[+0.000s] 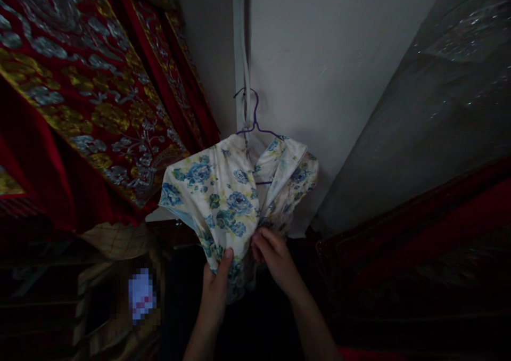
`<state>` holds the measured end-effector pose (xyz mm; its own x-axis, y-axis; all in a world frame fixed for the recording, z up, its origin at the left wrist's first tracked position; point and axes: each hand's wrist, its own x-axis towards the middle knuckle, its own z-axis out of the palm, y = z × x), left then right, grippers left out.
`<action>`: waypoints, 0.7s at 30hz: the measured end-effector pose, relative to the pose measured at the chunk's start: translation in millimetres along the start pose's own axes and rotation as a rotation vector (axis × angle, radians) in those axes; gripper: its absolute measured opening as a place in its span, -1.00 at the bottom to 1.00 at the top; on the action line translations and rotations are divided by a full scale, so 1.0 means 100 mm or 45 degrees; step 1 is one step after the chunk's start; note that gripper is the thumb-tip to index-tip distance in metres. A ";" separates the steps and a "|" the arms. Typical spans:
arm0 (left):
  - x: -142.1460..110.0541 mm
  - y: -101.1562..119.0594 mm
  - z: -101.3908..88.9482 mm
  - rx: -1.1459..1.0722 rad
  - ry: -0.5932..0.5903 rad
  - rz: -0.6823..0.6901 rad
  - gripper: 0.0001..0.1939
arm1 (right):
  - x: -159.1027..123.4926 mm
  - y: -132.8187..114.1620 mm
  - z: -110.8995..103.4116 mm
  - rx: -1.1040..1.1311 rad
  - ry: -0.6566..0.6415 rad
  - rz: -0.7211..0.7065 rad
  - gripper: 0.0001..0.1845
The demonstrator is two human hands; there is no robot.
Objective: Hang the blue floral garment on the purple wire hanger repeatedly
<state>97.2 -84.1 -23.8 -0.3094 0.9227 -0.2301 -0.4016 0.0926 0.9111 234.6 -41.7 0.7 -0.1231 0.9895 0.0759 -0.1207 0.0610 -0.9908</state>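
A white short-sleeved shirt with blue and green flowers hangs on a purple hanger. The front is partly open at the neck, and the collar is folded out on the right. My left hand grips the lower left side of the shirt, thumb on the front and fingers behind the cloth. My right hand is closed at the front opening, its fingertips pinching the shirt's edge. What lies under those fingertips is hidden.
The hanger hooks at a pale vertical strap or pipe against a white wall. Red cloth with gold and silver embroidery hangs at left. Clear plastic sheeting covers the right side. A wooden frame stands lower left.
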 end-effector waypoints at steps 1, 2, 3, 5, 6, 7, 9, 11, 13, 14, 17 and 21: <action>0.01 0.01 -0.02 0.012 -0.009 0.008 -0.35 | 0.00 -0.02 0.00 0.012 0.006 -0.006 -0.38; 0.03 0.02 -0.04 0.042 -0.016 0.023 -0.36 | -0.02 -0.02 -0.01 0.034 0.032 -0.001 -0.40; 0.05 0.02 -0.06 0.089 0.000 0.063 -0.38 | -0.05 -0.01 -0.01 0.060 0.067 0.012 -0.42; 0.11 -0.01 -0.13 0.227 0.131 0.258 -0.38 | -0.12 0.05 -0.03 0.115 0.138 0.059 -0.47; 0.15 -0.03 -0.17 0.296 0.235 0.421 -0.36 | -0.15 0.08 -0.04 0.140 0.157 0.089 -0.49; 0.18 -0.06 -0.19 0.356 0.340 0.609 -0.33 | -0.17 0.11 -0.04 0.160 0.161 0.119 -0.51; 0.21 -0.11 -0.21 0.454 0.433 0.933 -0.31 | -0.18 0.13 -0.03 0.174 0.125 0.159 -0.55; 0.21 -0.14 -0.15 0.571 0.225 1.025 -0.45 | -0.17 0.13 0.00 0.159 0.061 0.183 -0.59; 0.19 -0.16 -0.03 0.638 -0.163 0.894 -0.61 | -0.15 0.12 0.03 0.134 0.008 0.195 -0.61; 0.18 -0.15 0.04 0.631 -0.334 0.798 -0.69 | -0.15 0.11 0.04 0.121 -0.012 0.202 -0.61; 0.17 -0.15 0.23 0.574 -0.532 0.605 -0.87 | -0.14 0.10 -0.05 0.098 -0.085 0.248 -0.57; 0.19 -0.23 0.36 0.663 -0.601 0.606 -0.85 | 0.05 -0.09 -0.35 0.065 -0.141 0.290 -0.58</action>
<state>131.9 -55.0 -37.0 0.0938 0.9557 0.2791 0.1638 -0.2913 0.9425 269.0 -32.4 6.1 -0.2595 0.9564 -0.1338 -0.1267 -0.1711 -0.9771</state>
